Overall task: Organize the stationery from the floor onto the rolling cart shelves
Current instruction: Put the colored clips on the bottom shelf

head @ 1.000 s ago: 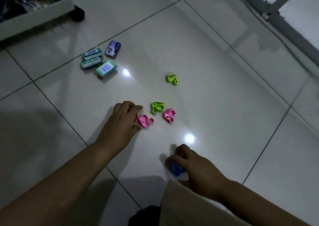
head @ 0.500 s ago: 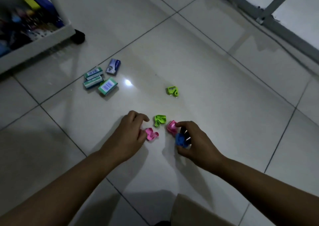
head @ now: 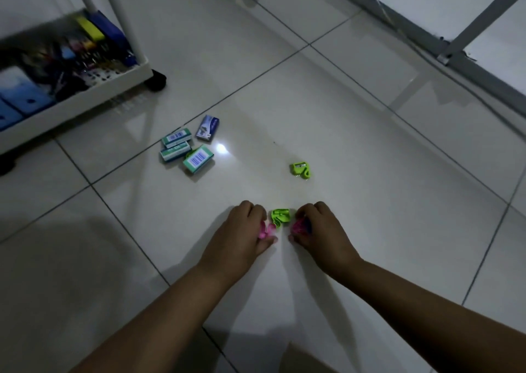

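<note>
No word or number can be read. Two of the small green boxes (head: 186,148) on the floor carry barcode labels, and the blue box (head: 207,128) beside them bears print too blurred to make out.

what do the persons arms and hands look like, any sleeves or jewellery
Both forearms are bare as far as the frame shows, with no sleeves in view. The left hand and right hand show no gloves, watch or bracelets; rings cannot be made out in the dim light.
</note>
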